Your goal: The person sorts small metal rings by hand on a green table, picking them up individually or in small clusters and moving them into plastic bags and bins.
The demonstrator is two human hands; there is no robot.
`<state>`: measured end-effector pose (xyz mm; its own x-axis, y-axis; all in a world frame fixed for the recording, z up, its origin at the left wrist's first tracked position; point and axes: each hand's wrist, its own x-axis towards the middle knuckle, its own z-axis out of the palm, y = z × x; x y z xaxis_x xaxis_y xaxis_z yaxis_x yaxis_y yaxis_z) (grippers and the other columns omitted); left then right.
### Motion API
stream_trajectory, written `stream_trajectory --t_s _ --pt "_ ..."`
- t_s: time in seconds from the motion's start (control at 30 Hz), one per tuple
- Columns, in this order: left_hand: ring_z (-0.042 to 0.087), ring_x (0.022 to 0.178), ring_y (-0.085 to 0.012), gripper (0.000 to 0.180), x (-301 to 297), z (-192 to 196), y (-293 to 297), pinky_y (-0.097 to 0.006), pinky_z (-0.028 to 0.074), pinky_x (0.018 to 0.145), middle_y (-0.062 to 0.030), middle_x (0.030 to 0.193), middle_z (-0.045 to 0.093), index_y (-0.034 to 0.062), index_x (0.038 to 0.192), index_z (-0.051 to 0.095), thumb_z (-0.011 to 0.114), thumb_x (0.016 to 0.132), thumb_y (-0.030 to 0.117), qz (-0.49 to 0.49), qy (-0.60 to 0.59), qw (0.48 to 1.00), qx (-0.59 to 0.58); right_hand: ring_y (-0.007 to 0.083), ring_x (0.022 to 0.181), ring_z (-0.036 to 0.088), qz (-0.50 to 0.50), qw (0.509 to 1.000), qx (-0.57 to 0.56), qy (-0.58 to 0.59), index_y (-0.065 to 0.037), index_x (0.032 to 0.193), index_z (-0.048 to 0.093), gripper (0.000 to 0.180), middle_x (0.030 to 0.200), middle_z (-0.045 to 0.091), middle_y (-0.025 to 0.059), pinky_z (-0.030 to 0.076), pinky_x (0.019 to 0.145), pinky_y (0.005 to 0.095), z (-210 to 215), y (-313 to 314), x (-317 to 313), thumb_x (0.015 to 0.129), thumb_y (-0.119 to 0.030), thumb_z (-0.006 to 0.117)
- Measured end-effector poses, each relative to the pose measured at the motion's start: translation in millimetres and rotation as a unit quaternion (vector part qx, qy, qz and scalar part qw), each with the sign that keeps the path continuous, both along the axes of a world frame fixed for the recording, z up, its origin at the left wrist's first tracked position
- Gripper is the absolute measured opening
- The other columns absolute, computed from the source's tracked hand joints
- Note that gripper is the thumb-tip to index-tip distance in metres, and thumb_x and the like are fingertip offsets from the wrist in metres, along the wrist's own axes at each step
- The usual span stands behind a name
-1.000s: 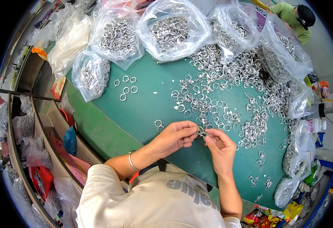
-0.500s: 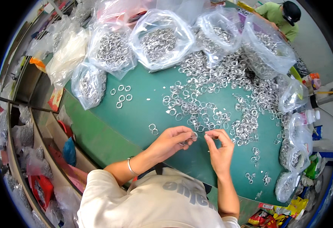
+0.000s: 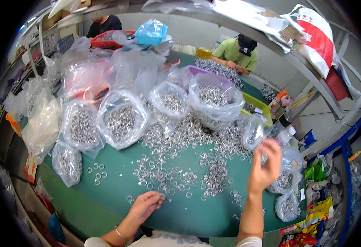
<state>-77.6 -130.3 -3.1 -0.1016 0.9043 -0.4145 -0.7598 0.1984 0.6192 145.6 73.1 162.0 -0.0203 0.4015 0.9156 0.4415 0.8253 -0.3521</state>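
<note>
My left hand (image 3: 144, 207) is low over the green table (image 3: 118, 201), its fingers closed around small silver metal rings (image 3: 160, 200). My right hand (image 3: 265, 166) is raised at the right, beside a clear plastic bag (image 3: 252, 138) of rings. Its fingers are curled in toward the thumb, slightly blurred; whatever is between them is too small to make out. Loose rings (image 3: 215, 175) are spread in a heap across the middle of the table. A small group of rings (image 3: 98, 175) lies apart at the left.
Open plastic bags of rings (image 3: 122, 119) line the table's far side, with a purple basket (image 3: 203, 71) and a green tray (image 3: 259, 106) behind. More bags (image 3: 287, 207) stand at the right edge. A person in green (image 3: 234, 53) works across the table; a metal shelf frame (image 3: 308, 74) hangs overhead.
My right hand has left my left hand and risen to the right, toward the bags. My left hand still holds rings. The view has tilted up, showing more of the far side.
</note>
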Motion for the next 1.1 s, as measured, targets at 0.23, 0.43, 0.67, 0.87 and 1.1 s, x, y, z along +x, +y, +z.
stream_trajectory --t_s 0.23,0.43,0.67,0.87,1.1 --pt "0.058 0.080 -0.0157 0.014 -2.2 5.5 12.8 -0.028 0.046 0.070 -0.0099 0.091 0.064 -0.0030 0.099 0.060 0.059 0.090 0.007 0.002 0.016 1.000 -0.015 0.0250 0.089 0.061 -0.091 0.984 0.131 0.075 0.000 0.087 0.066 0.009 0.098 0.064 0.0106 0.048 0.079 0.0344 66.0 174.7 -29.5 0.078 0.002 0.067" --pt "0.060 0.079 -0.0182 0.012 -11.5 -8.4 11.8 -0.030 0.048 0.069 -0.0132 0.091 0.065 -0.0040 0.097 0.061 0.059 0.088 0.004 0.046 0.032 0.997 -0.045 0.0252 0.089 0.060 -0.108 0.970 0.189 0.113 0.000 0.089 0.065 0.012 0.098 0.063 0.0108 0.046 0.079 0.0348 50.5 190.2 -44.8 0.078 0.003 0.066" --pt "0.060 0.078 -0.0177 0.012 -1.1 -8.9 18.7 -0.029 0.047 0.068 -0.0131 0.091 0.065 -0.0033 0.097 0.061 0.059 0.089 0.006 0.020 0.031 0.999 -0.015 0.0178 0.078 0.063 0.056 0.979 -0.197 0.017 0.001 0.098 0.066 0.017 0.088 0.067 0.0113 0.048 0.075 0.0313 17.2 260.7 -20.9 0.083 -0.005 0.061" --pt "0.057 0.079 -0.0143 0.015 14.0 6.9 6.4 -0.026 0.045 0.069 -0.0086 0.090 0.063 -0.0030 0.100 0.060 0.058 0.091 0.009 -0.006 0.049 0.999 -0.001 0.0107 0.081 0.061 0.192 0.940 -0.282 0.015 0.002 0.093 0.067 0.013 0.084 0.067 0.0037 0.048 0.073 0.0276 27.1 146.3 -7.4 0.087 -0.007 0.060" --pt "0.054 0.077 -0.0093 0.020 35.8 20.8 0.4 -0.023 0.044 0.067 -0.0029 0.091 0.062 0.0016 0.102 0.062 0.062 0.091 0.018 -0.080 0.092 0.992 0.044 0.0259 0.075 0.062 0.281 0.912 -0.199 -0.223 0.000 0.087 0.065 0.012 0.082 0.065 0.0128 0.048 0.069 0.0310 -12.3 -42.8 -9.7 0.076 0.003 0.066"
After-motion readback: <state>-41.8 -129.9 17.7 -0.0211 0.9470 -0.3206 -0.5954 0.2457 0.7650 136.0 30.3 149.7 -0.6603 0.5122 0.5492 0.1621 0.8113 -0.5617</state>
